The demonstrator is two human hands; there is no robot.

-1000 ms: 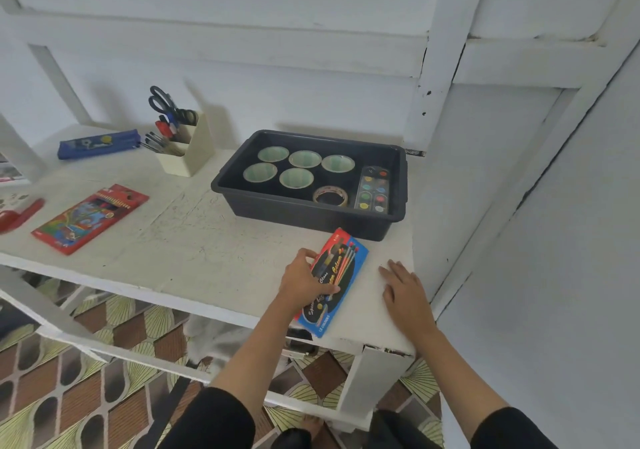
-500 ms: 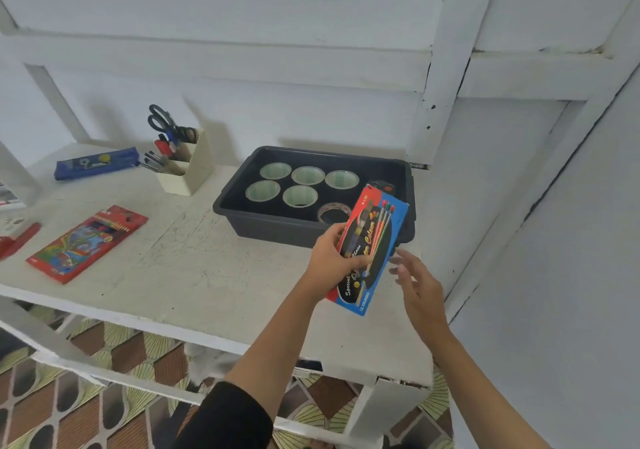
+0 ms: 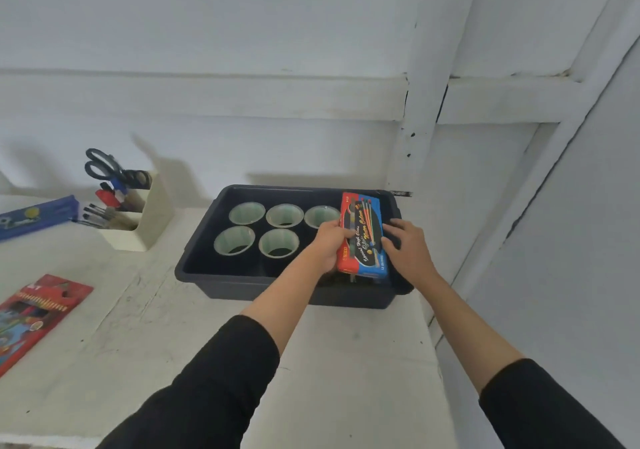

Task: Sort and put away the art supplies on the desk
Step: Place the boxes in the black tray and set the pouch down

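A blue and red box of colour pens [image 3: 363, 237] is held over the right end of the black tray [image 3: 204, 240]. My left hand [image 3: 329, 240] grips the box's left edge. My right hand [image 3: 405, 244] rests against its right edge, fingers on the box. Inside the tray stand several pale green cups [image 3: 284, 215]. The box hides whatever lies at the tray's right end.
A cream holder [image 3: 152, 216] with scissors [image 3: 104, 168] and brushes stands at the back left. A blue case [image 3: 34, 216] lies beside it. A red pencil box [image 3: 38, 313] lies at the left edge. The wall and a white post [image 3: 419, 129] close off the right side.
My left hand lifted the pen box off the desk's front edge and carried it over the tray's right end. My right hand left the desk and came onto the box.
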